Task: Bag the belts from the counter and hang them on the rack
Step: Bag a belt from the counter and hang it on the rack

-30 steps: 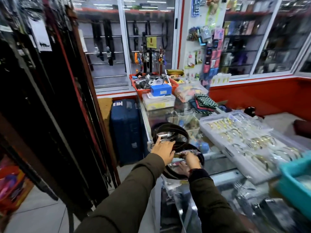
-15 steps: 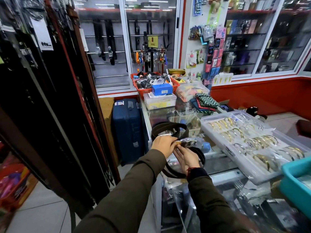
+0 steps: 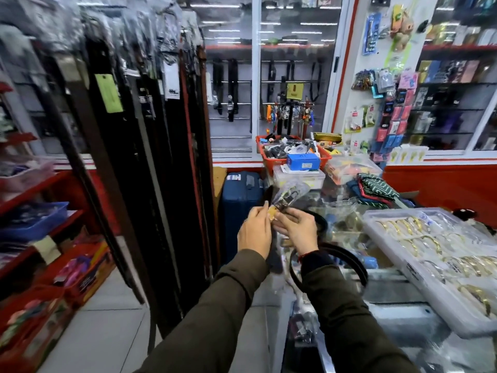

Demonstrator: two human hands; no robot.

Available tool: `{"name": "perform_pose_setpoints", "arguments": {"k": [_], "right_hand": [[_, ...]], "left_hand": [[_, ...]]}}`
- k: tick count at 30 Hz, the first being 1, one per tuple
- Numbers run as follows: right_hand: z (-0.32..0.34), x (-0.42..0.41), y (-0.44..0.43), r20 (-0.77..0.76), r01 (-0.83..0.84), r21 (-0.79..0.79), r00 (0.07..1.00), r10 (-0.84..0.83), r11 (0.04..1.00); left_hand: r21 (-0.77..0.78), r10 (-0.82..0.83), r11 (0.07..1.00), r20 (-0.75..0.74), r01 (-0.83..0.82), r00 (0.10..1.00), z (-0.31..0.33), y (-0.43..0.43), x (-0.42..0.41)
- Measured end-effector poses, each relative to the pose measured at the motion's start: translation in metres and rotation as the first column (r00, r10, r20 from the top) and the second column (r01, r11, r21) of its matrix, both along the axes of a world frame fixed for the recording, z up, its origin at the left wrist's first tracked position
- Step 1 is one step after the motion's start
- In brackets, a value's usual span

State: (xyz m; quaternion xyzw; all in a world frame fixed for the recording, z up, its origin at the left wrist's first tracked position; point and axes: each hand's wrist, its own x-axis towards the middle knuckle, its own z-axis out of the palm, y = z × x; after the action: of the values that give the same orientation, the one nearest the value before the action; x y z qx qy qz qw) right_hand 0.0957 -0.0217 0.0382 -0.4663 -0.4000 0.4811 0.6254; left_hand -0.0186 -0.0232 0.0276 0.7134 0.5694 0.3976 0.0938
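I think I am bagging: both hands, left hand (image 3: 254, 232) and right hand (image 3: 297, 231), pinch the clear plastic bag (image 3: 289, 193) around the black leather belt (image 3: 347, 261); next, the hanging rack of bagged belts (image 3: 150, 130).

Bright shop lighting, motion blur, wide-angle distortion

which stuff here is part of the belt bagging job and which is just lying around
Part of the job:
- left hand and right hand, holding the bagged buckle
- belt looped on the counter
- rack of hung belts

Just lying about:
- bangle tray
- red basket
- blue box
- blue suitcase
- folded green cloth
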Motion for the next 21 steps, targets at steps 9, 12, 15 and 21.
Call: {"name": "perform_pose_setpoints", "arguments": {"k": [9, 12, 15, 21], "right_hand": [[0.023, -0.068, 0.011, 0.131, -0.208, 0.002, 0.97, 0.206, 0.978], [0.032, -0.089, 0.01, 0.187, -0.26, 0.061, 0.951, 0.245, 0.964], [0.042, -0.113, 0.007, 0.114, -0.335, 0.131, 0.94, 0.321, 0.933], [0.071, -0.158, 0.006, 0.143, -0.428, 0.242, 0.903, 0.404, 0.871]], "left_hand": [[0.101, 0.117, 0.985, 0.181, -0.137, 0.976, 0.013, -0.016, -0.082], [0.016, 0.066, 0.997, 0.409, -0.079, 0.91, 0.024, -0.018, -0.116], [0.032, 0.067, 0.995, 0.523, -0.098, 0.849, 0.035, -0.018, -0.144], [0.073, 0.061, 0.986, 0.669, -0.147, 0.74, 0.064, -0.02, -0.189]]}}
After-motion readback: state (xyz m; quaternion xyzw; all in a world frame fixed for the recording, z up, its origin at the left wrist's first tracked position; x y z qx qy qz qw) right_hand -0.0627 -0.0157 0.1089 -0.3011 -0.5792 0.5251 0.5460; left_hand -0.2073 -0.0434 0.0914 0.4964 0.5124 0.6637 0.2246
